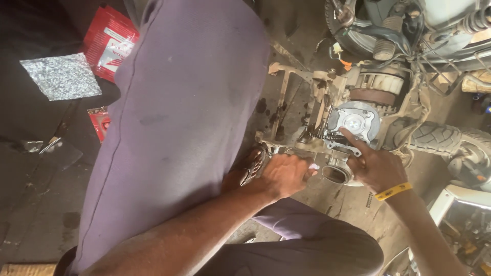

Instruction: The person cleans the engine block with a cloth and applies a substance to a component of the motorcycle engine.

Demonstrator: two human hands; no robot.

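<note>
**Two hands on a scooter engine, cylinder head under the fingers**

While the person crouches over the concrete floor (30, 204), both hands meet at the stripped scooter engine (327, 102) beside the rear tyre (440, 138). The right hand (376, 166), a yellow wristband (393, 191) at its wrist, lays its index finger along the timing chain (323, 136) against the round grey cylinder head (354, 122), apparently to keep the chain seated; its grip is released, fingers spread, pressing rather than grasping. The left hand (286, 174) is clenched just beside the metal intake port (335, 174), low on the engine; what it grasps I cannot tell, as the fist hides it. At the floor's far-left edge lie a red packet (110, 41) and a foil sheet (60, 76), well apart.
</note>
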